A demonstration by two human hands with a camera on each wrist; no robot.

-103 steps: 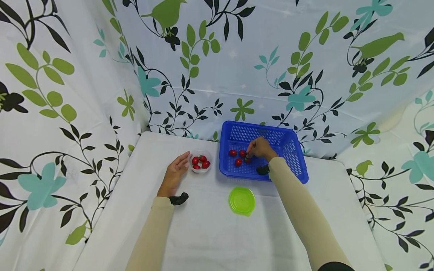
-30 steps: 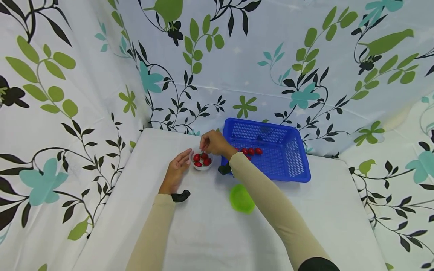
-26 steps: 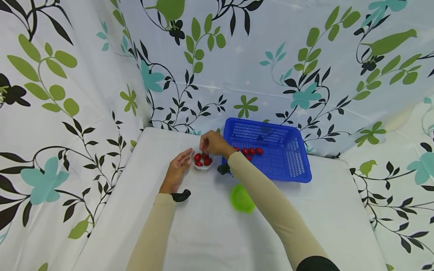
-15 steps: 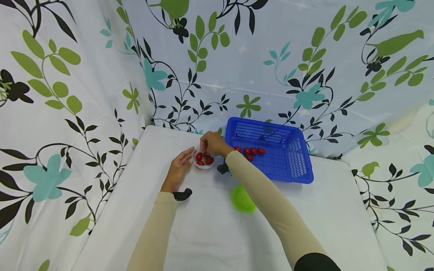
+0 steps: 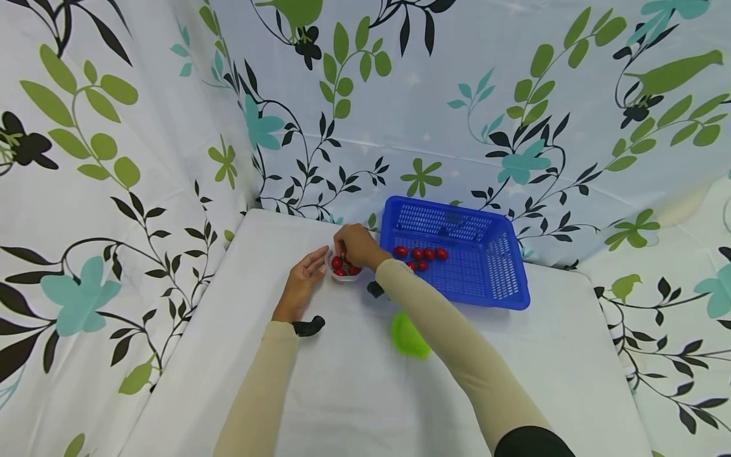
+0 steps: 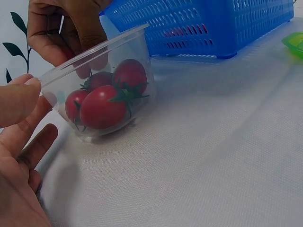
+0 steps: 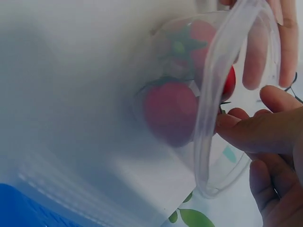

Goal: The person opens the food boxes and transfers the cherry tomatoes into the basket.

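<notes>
A small clear plastic cup [image 5: 346, 279] stands on the white table, holding several red cherry tomatoes [image 6: 102, 108] with green stems. My left hand [image 5: 299, 284] lies along the cup's left side, fingers extended and loosely spread, with the thumb by the rim in the left wrist view. From above, my right hand [image 5: 360, 246] reaches inside the cup. Its thumb and finger pinch a cherry tomato by the green stem [image 7: 222, 110], as the right wrist view shows. In the head view that hand covers part of the cup.
Right of the cup sits a blue perforated basket [image 5: 480, 273] with several more cherry tomatoes [image 5: 429, 254] toward its left side. A bright green lid [image 5: 408, 336] lies nearer me, partly under my right forearm. Patterned cloth [image 5: 411, 114] hangs behind the table.
My right hand has moved left from the basket to the cup, and its fingers have since dipped lower inside. The left hand stays beside the cup. The head view has shifted slightly.
</notes>
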